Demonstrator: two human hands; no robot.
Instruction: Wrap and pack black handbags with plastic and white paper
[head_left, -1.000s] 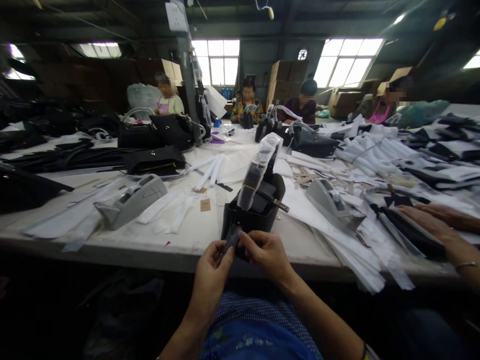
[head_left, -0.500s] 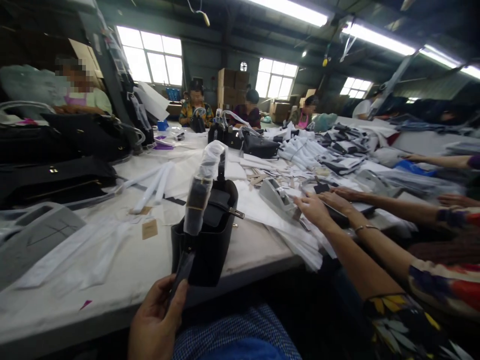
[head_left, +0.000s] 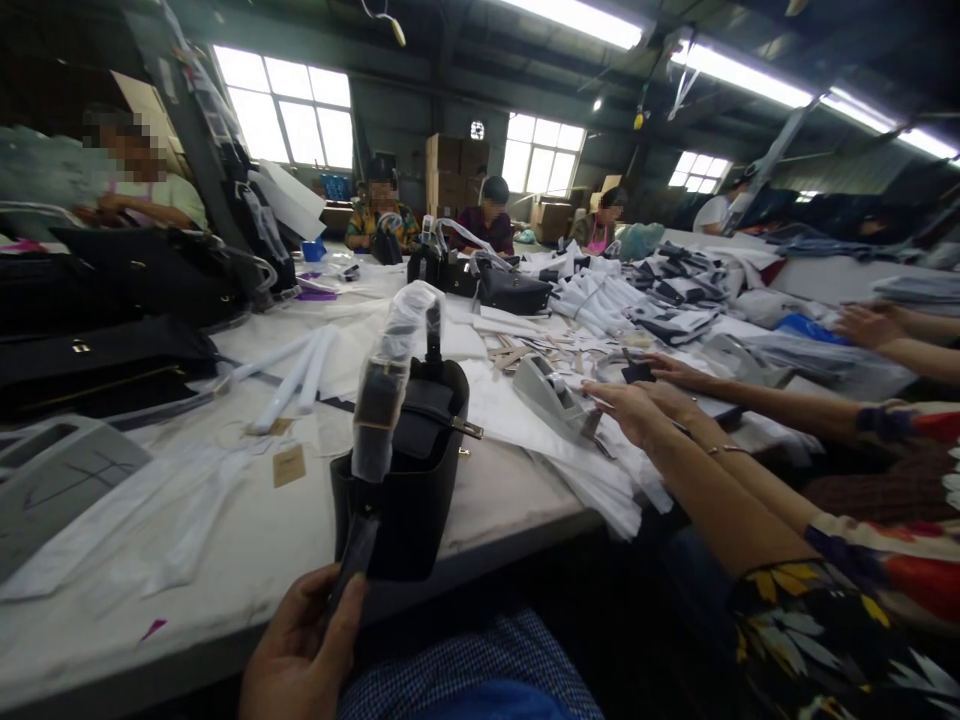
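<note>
A black handbag stands at the table's front edge, its top gaping and a metal clasp on its flap. Clear plastic film and pale wrapping cover its arched handle. My left hand is closed around a dark, film-covered strap end at the bag's near side. On the right, my right hand reaches out from a black flowered sleeve. Its fingers are stretched out at the front of a grey tape dispenser; its thumb is hidden. Whether they touch the tape, I cannot tell.
A co-worker's two arms extend close beside my right arm. Left are black bags, another grey dispenser, white strips and a brown tag. Wrapped pieces pile up at the back right; people sit across the table.
The view has swung slightly, shifting most things left. My left hand keeps hold of the strap. My right hand's fingers have stretched further over the dispenser's front. Another person's hands at far right have risen.
</note>
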